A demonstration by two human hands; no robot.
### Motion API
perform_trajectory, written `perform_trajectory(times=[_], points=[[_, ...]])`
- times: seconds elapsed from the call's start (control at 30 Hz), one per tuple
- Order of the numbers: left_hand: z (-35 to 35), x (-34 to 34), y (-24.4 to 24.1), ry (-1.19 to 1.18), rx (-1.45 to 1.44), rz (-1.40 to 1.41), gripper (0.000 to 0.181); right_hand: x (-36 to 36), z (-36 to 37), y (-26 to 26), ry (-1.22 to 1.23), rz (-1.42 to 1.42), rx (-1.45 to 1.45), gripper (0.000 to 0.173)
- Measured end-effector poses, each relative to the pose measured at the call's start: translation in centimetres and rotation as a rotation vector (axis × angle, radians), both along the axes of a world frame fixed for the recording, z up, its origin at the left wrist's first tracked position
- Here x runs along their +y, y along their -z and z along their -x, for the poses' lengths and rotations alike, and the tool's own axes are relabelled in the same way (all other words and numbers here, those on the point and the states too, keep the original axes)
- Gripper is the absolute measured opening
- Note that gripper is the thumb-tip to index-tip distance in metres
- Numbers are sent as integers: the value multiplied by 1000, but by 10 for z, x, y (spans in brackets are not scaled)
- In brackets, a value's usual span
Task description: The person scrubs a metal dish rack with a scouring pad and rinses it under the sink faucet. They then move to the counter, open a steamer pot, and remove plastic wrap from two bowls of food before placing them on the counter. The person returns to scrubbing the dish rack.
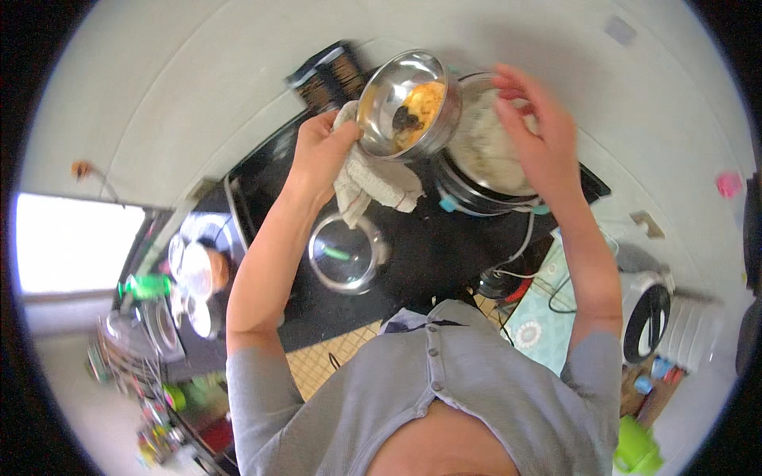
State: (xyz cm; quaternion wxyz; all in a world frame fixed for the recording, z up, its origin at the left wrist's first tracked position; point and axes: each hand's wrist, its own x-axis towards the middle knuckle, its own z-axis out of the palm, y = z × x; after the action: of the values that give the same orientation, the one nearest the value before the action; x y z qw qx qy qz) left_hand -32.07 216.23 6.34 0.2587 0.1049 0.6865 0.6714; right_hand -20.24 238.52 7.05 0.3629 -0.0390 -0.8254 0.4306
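Note:
My left hand (pixel 327 146) grips the rim of a stainless steel bowl (pixel 381 89) through a pale cloth (pixel 378 181), whose loose end hangs below the bowl. Orange-yellow food (pixel 425 104) with a dark clump lies in the bowl, which is tilted to the right. Beside it stands a round electric cooker (pixel 476 199) filled with white food (pixel 479 143) that looks like rice. Over the cooker's right side, my right hand (pixel 542 128) is blurred, with its fingers apart and nothing visible in them. The bowl hides the cooker's left rim.
A round clear lid or dish (pixel 347 254) lies on the black counter (pixel 411 256). A power cord (pixel 527 238) runs from the cooker toward a dark object on the right. Behind the bowl is a dark rack (pixel 330 74). Bowls (pixel 199 271) and a green bottle (pixel 146 287) stand at left.

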Motion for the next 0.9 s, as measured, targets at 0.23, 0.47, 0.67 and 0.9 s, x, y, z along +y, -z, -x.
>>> perform_trajectory(times=[0.23, 0.47, 0.67, 0.9], points=[[0, -105, 47, -386, -87, 74, 16, -121, -30, 59, -551, -85, -35, 26], [23, -177, 154, -914, -199, 197, 23, -186, -29, 169, -751, -79, -460, 24], [73, -204, 226, -1271, -383, 441, 41, -210, -18, 180, -696, -96, -583, 29], [96, -191, 218, -1383, -415, 552, 47, -210, -35, 196, -591, -96, -665, 33]])
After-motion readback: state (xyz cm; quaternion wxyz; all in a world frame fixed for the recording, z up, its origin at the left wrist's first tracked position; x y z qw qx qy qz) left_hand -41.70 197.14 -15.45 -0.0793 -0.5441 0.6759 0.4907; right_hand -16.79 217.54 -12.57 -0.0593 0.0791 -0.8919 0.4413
